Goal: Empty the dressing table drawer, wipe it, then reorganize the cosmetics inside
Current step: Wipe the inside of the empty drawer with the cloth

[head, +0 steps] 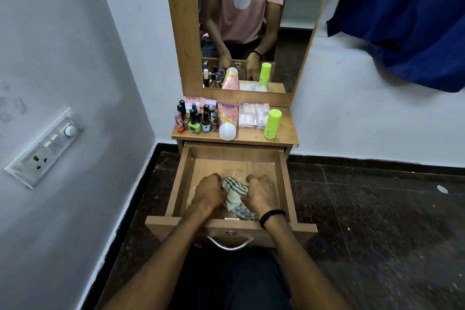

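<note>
Our forearms reach over the metal handle (230, 243) into the open drawer (284, 184). Both hands are down on its wooden floor, close together: our left hand (210, 190) and right hand (260, 192) each curl their fingers round a crumpled striped cloth (234, 192) that lies between them. We wear a black band (271, 216) on the right wrist. We see nothing else in the drawer. The cosmetics stand on the tabletop (251, 134) above: nail polish bottles (198, 121) at the left, a pink tube (227, 118) on its white cap, a clear box (253, 116) and a green bottle (271, 124) at the right, all below the mirror (297, 20).
</note>
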